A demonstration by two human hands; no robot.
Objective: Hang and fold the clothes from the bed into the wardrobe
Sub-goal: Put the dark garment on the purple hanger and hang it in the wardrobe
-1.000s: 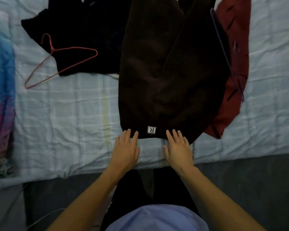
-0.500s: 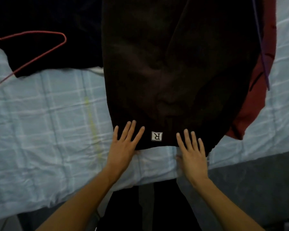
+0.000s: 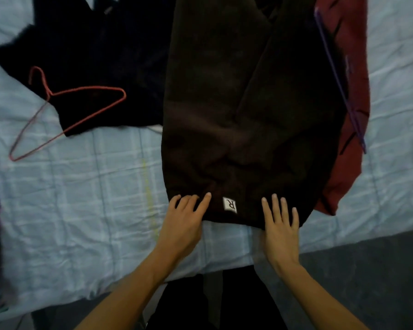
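Smoothing is what the head view shows: the brown garment [image 3: 236, 103] lies spread on the bed [image 3: 93, 186] with its hem near the bed's front edge, in the same place it lay a second ago, and the white label [image 3: 229, 205] sits on the hem between the two hands. What has changed is small. The left hand [image 3: 184, 225], whose fingers were splayed straight half a second ago, now has them drawn closer together and slightly bent over the hem's left part, with the index finger reaching toward the label. The right hand [image 3: 280, 232] lies flat as before, fingers straight and a little apart, pressing the hem's right part. Neither hand plainly pinches the cloth, and both thumbs are mostly hidden. I judge the garment is being flattened for folding or hanging, so the wardrobe step is not yet begun. A red hanger [image 3: 65, 110] rests to the left, partly on a black garment [image 3: 100, 55]; a purple hanger [image 3: 339, 79] lies to the right, over a dark red garment [image 3: 353, 115].
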